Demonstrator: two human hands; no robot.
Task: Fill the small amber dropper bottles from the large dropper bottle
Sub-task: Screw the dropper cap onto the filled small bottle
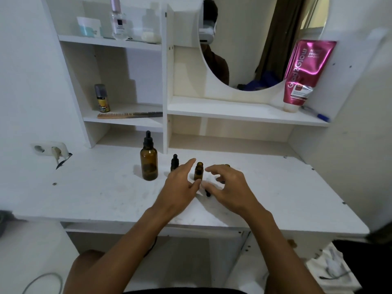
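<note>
On the white surface [84, 187] we see the large dropper bottle [149, 164] upright and capped. Next a capped small amber bottle [174, 162] stands just behind our left hand [180, 187], whose grip is released, fingers straight. An uncapped small bottle [198, 171] stands between the hands. Our right hand [230, 186] hovers, grip released, fingers loosely curved, with a black dropper [207, 193] lying by its thumb.

large dropper bottle [149, 166]: amber-brown glass before you, its cap black.
small open bottle [198, 171]: amber too.
desk [84, 187]: your surface was plain white.
tube [301, 75]: glossy magenta, white lettering.
pen [318, 115]: blue.
</note>
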